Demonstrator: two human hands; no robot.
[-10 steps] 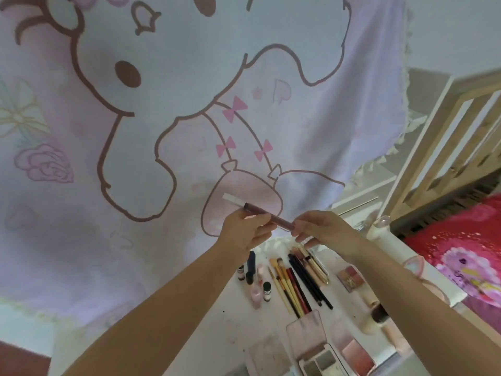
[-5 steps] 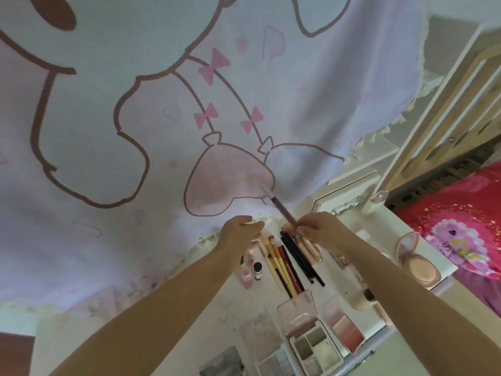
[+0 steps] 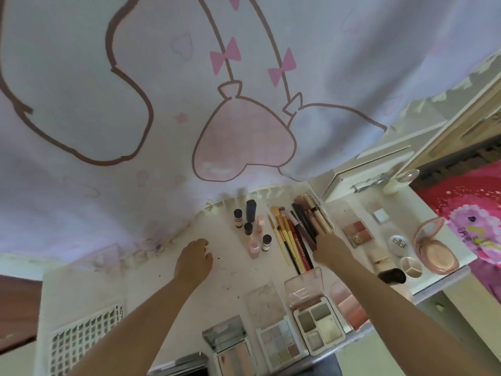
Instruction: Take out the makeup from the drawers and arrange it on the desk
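My right hand (image 3: 329, 246) rests on the thin pencils (image 3: 311, 221) near the desk's (image 3: 225, 270) back edge; its fingers are hidden. My left hand (image 3: 193, 260) hangs loosely curled, holding nothing.

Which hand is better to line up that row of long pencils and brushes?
Probably the right hand. It already rests at the near ends of the dark makeup pencils, beside the yellow-handled brushes. The left hand sits apart on the bare white desk, holding nothing.
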